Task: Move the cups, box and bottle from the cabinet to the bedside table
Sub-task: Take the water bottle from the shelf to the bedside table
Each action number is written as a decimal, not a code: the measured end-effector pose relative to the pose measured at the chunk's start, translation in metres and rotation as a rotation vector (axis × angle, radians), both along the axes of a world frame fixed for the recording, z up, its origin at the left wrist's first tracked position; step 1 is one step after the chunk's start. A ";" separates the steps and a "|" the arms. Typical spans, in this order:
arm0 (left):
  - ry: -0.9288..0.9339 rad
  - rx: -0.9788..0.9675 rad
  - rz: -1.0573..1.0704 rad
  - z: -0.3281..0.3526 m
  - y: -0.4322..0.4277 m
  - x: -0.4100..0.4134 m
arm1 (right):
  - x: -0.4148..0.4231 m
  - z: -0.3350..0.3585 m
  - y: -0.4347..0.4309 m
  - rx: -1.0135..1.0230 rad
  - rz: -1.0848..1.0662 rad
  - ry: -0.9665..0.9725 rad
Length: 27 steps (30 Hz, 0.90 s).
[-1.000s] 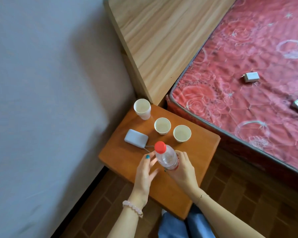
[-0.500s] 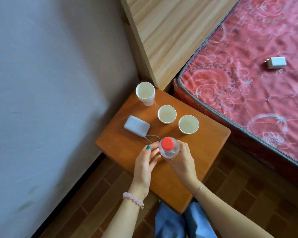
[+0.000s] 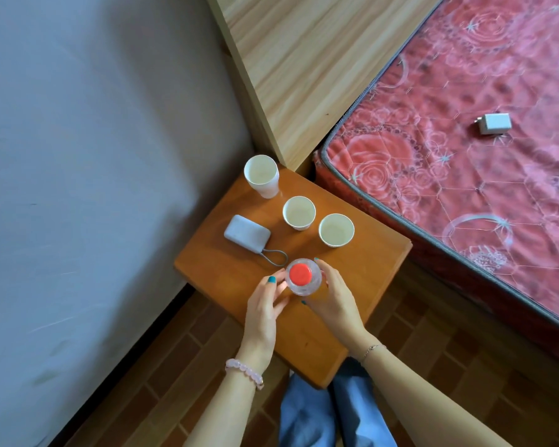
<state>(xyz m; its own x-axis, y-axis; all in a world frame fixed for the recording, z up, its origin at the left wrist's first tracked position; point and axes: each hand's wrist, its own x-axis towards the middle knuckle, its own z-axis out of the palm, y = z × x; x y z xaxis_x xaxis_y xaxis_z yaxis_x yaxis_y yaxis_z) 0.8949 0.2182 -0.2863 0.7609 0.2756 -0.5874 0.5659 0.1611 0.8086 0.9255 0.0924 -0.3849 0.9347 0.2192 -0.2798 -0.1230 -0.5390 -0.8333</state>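
A clear bottle (image 3: 304, 280) with a red cap stands upright on the orange wooden bedside table (image 3: 362, 279). My right hand (image 3: 331, 298) wraps around its right side. My left hand (image 3: 267, 301) touches its left side with fingertips. Three white paper cups sit in a diagonal row behind it: one far left (image 3: 261, 175), one in the middle (image 3: 299, 212), one on the right (image 3: 336, 230). A small grey box (image 3: 247, 233) with a cord loop lies left of the cups.
A light wooden headboard (image 3: 304, 66) rises behind the table. A bed with a red patterned mattress (image 3: 465, 188) fills the right, with a white charger (image 3: 494, 124) on it. A grey wall is on the left. My blue-trousered knees (image 3: 320, 414) are below the table.
The bottle was tilted and now stands upright on the table. Both hands stay on it. The camera has shifted, so the table sits more central.
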 end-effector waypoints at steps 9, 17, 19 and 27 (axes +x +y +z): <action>0.014 0.481 -0.256 0.061 0.005 -0.011 | 0.002 0.097 -0.058 -0.303 0.057 -0.186; -0.363 1.273 -0.537 0.172 -0.025 -0.009 | 0.009 0.226 -0.101 -0.352 0.050 -0.601; -0.459 1.393 -0.534 0.200 -0.034 -0.009 | 0.007 0.253 -0.114 -0.379 0.028 -0.672; -0.741 1.501 -0.504 0.278 -0.060 -0.004 | -0.020 0.328 -0.144 -0.477 -0.137 -0.817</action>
<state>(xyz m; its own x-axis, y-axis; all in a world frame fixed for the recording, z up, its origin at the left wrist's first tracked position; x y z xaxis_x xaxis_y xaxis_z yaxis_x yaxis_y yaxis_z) 0.8907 0.1587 -0.0083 0.9022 -0.1202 0.4142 -0.2051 -0.9644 0.1667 0.9059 -0.0519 -0.0567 0.8896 0.1255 0.4392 0.3126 -0.8683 -0.3852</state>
